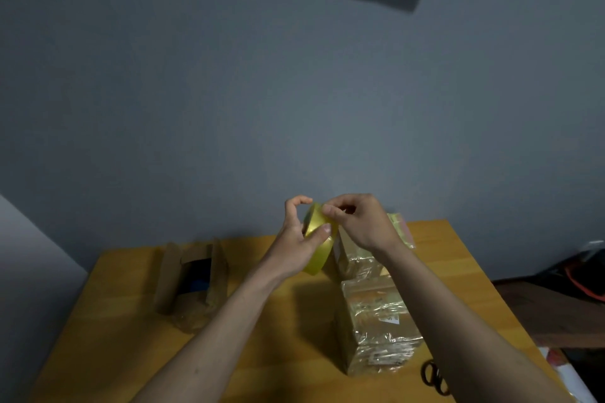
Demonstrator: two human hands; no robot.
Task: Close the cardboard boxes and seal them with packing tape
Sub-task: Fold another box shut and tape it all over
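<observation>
While both hands are raised above the wooden table point(131, 337), a person works at a roll of yellowish packing tape point(319, 239). The left hand point(296, 239) grips the roll, thumb pressed across its outer band and fingers curled round the far rim. The right hand point(357, 222) pinches at the roll's upper edge with curled fingertips, apparently picking for the loose end of the tape; whether an end is lifted cannot be made out.

Directly below and right of the roll sit two closed cardboard boxes: a far box point(360, 258) just beneath the right wrist and a near box point(376, 327) closer to the viewer, both glossy with tape already wrapped over them. Well left of the roll stands an open box point(193, 275), flaps upright, dark contents inside. Scissors point(433, 376) lie near the table's edge, below and right of the roll.

Judging from this, the step in hand is freeing the tape end. Next would likely come closing the open box's flaps and drawing tape across their seam.
</observation>
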